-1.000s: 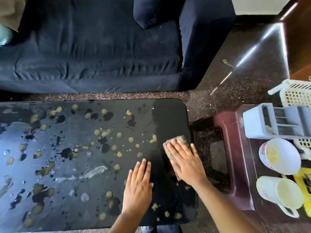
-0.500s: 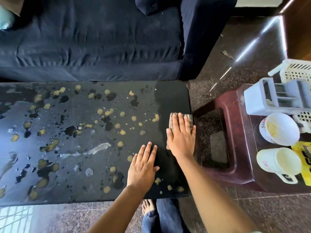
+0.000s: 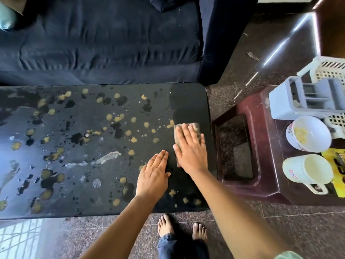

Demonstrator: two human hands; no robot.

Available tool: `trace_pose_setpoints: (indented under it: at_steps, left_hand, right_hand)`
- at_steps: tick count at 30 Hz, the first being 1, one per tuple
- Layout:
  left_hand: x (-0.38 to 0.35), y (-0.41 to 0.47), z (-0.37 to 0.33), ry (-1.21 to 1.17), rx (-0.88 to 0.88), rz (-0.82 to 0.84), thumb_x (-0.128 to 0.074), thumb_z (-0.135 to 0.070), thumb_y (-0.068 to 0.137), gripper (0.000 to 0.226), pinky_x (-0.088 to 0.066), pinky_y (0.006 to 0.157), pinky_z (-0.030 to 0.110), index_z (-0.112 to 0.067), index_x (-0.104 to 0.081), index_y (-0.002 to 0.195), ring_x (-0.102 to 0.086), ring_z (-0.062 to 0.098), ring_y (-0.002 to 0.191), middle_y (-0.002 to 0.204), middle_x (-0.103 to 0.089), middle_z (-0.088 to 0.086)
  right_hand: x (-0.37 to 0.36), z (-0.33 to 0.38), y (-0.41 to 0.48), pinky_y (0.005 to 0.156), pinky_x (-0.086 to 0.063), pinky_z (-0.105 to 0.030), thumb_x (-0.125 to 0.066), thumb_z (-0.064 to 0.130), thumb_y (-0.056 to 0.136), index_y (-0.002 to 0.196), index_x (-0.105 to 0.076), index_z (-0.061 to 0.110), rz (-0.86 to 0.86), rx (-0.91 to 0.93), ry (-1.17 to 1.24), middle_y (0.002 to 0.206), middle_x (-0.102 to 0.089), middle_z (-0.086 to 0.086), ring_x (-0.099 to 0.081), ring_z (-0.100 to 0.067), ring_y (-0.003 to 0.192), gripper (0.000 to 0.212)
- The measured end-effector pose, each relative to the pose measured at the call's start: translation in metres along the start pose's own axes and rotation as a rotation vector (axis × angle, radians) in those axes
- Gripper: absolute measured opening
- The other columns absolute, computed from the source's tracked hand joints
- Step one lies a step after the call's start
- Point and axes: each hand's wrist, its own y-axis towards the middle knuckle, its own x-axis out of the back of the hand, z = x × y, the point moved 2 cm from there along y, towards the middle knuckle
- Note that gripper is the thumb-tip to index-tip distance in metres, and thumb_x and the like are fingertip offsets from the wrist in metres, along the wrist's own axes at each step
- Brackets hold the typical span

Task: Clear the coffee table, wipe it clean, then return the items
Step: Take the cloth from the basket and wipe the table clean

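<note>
The black coffee table (image 3: 56, 206) is spattered with yellowish blobs and dark wet patches over most of its top. A strip along its right end looks wiped. My right hand (image 3: 190, 148) lies flat with straight fingers on a greyish cloth pad (image 3: 195, 125), pressing it to the table near the right edge. My left hand (image 3: 154, 174) rests flat on the tabletop just left of it, fingers straight, holding nothing.
A dark blue sofa (image 3: 104, 43) runs along the table's far side. To the right stands a maroon plastic stool (image 3: 261, 113) carrying a grey organizer (image 3: 306, 98), a white basket (image 3: 330, 70), a white bowl (image 3: 308, 133) and a white mug (image 3: 308, 169). My bare feet (image 3: 181, 228) are by the near edge.
My right hand slid the cloth pad toward the table's right edge and straightened it. My left hand stayed flat beside it. The camera view shifted back, showing floor and feet.
</note>
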Motion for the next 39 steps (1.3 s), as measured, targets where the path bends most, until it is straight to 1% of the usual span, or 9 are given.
trace_pose_setpoints:
  at_steps: [3,5,11,17,23,25,30,35,39]
  left_hand:
    - [0.001,0.002,-0.002,0.021,0.011,-0.004,-0.041,-0.033,0.100,0.069,-0.005,0.118,0.029,-0.021,0.001,0.153,0.003,0.012,0.148,0.161,0.004,-0.006]
    - [0.000,0.003,-0.002,0.027,0.019,0.030,-0.039,-0.032,0.101,0.068,0.000,0.118,0.032,-0.019,0.003,0.153,0.010,0.013,0.147,0.161,0.011,-0.004]
    - [-0.002,0.002,-0.001,0.047,0.048,0.058,-0.036,-0.033,0.102,0.068,-0.001,0.119,0.033,-0.020,0.007,0.153,0.012,0.012,0.147,0.160,0.013,-0.006]
    - [-0.003,0.002,-0.006,0.093,0.092,0.101,-0.031,-0.031,0.103,0.068,0.002,0.118,0.036,-0.017,0.015,0.150,0.017,0.014,0.146,0.158,0.020,-0.003]
    - [-0.005,0.005,-0.001,0.082,0.081,0.133,-0.033,-0.034,0.103,0.070,-0.001,0.119,0.035,-0.019,0.015,0.151,0.016,0.012,0.146,0.158,0.021,-0.007]
    - [-0.005,0.005,-0.001,0.073,0.084,0.128,-0.034,-0.034,0.102,0.070,-0.001,0.119,0.035,-0.020,0.014,0.151,0.015,0.012,0.146,0.158,0.020,-0.007]
    - [-0.003,0.004,-0.002,0.047,0.093,0.118,-0.035,-0.031,0.102,0.069,-0.002,0.119,0.036,-0.020,0.012,0.152,0.015,0.012,0.146,0.159,0.018,-0.007]
    - [-0.007,0.005,-0.002,0.076,0.093,0.119,-0.033,-0.032,0.103,0.069,-0.003,0.119,0.036,-0.020,0.013,0.151,0.015,0.012,0.146,0.158,0.020,-0.007]
    - [-0.006,0.005,-0.002,0.080,0.098,0.115,-0.034,-0.033,0.102,0.069,-0.003,0.119,0.036,-0.020,0.012,0.152,0.014,0.012,0.146,0.159,0.018,-0.008]
  right_hand:
    - [0.001,-0.014,-0.045,0.116,-0.022,-0.048,-0.037,0.044,0.095,0.151,-0.021,0.029,0.073,0.332,-0.038,0.158,-0.019,0.007,-0.012,-0.013,0.147,0.060]
    - [0.004,-0.040,-0.056,0.114,-0.026,-0.048,-0.039,0.044,0.093,0.150,-0.023,0.031,0.079,0.380,-0.075,0.157,-0.021,0.009,-0.014,-0.011,0.146,0.061]
    - [0.005,-0.018,-0.018,0.111,-0.025,-0.053,-0.032,0.045,0.092,0.149,-0.029,0.025,-0.048,-0.136,-0.003,0.155,-0.029,0.001,-0.024,-0.020,0.144,0.060]
    - [0.008,-0.049,-0.060,0.114,-0.026,-0.048,-0.038,0.043,0.094,0.151,-0.022,0.031,0.110,0.513,-0.123,0.158,-0.020,0.009,-0.014,-0.011,0.146,0.060]
    - [0.004,-0.025,-0.029,0.109,-0.028,-0.052,-0.034,0.043,0.093,0.148,-0.033,0.024,-0.026,-0.087,-0.009,0.153,-0.033,0.000,-0.028,-0.021,0.142,0.058]
    - [-0.001,-0.004,-0.038,0.110,-0.027,-0.052,-0.035,0.043,0.094,0.148,-0.032,0.023,-0.030,-0.045,0.026,0.154,-0.032,-0.001,-0.027,-0.022,0.143,0.057]
    - [0.003,-0.044,-0.084,0.112,-0.029,-0.048,-0.038,0.042,0.094,0.150,-0.024,0.031,0.101,0.423,-0.091,0.157,-0.021,0.008,-0.016,-0.011,0.146,0.059]
    - [0.003,-0.031,-0.058,0.111,-0.028,-0.050,-0.033,0.042,0.094,0.148,-0.032,0.025,-0.006,-0.046,-0.009,0.155,-0.030,0.003,-0.026,-0.018,0.143,0.056]
    - [-0.007,-0.007,-0.090,0.113,-0.024,-0.049,-0.035,0.042,0.097,0.150,-0.024,0.028,0.040,0.175,-0.012,0.157,-0.024,0.005,-0.019,-0.015,0.145,0.056]
